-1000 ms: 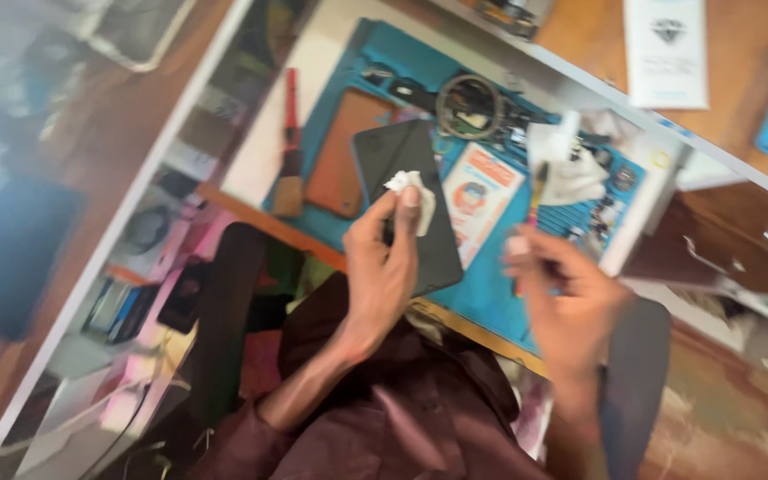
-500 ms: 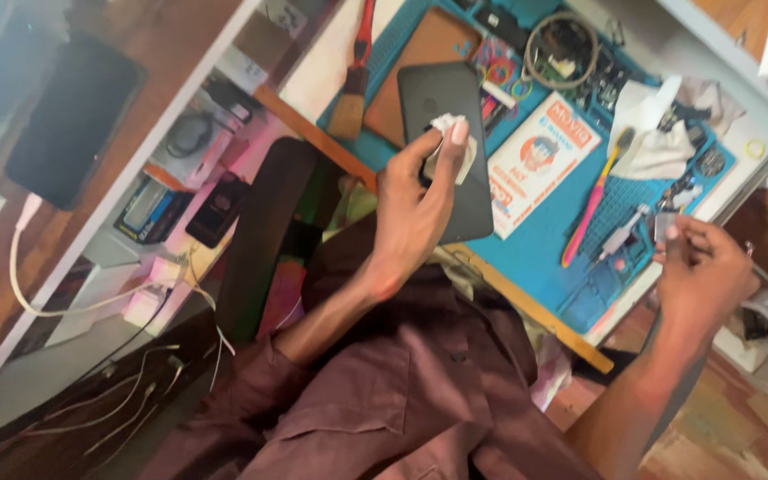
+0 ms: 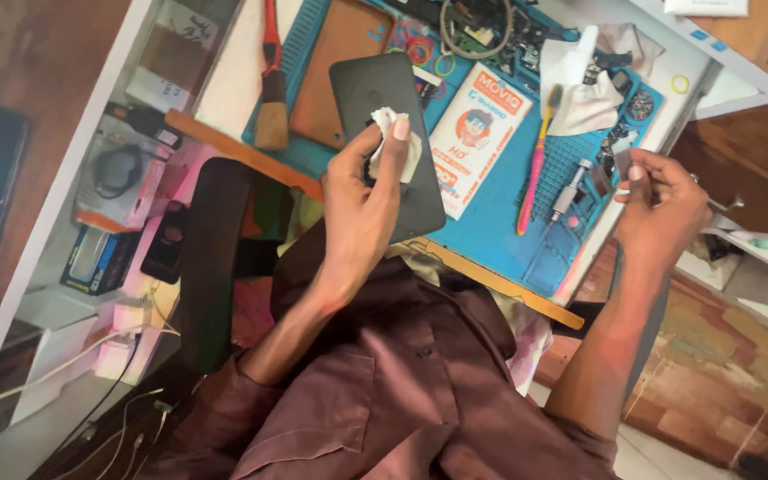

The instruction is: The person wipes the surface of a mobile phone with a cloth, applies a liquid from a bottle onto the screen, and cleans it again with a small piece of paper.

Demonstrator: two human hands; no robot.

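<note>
My left hand (image 3: 362,213) holds a dark phone (image 3: 384,98) back side up above the near edge of a blue work mat (image 3: 491,222). Its thumb presses a small folded white wipe (image 3: 390,124) against the phone's back. My right hand (image 3: 664,209) is off to the right, beside the mat's right end. Its fingertips are pinched on something small and thin that I cannot make out.
On the mat lie a white and orange flat packet (image 3: 477,133), a pink toothbrush (image 3: 533,169), a small screwdriver (image 3: 569,191), a brown pad (image 3: 335,71) and a red-handled brush (image 3: 270,89). Wooden drawers (image 3: 757,169) stand at the right, and shelves with boxes (image 3: 108,178) and cables (image 3: 91,356) at the left.
My right hand has moved right, away from the phone to the mat's right end. My left hand kept the phone and wipe. The view has shifted closer.
</note>
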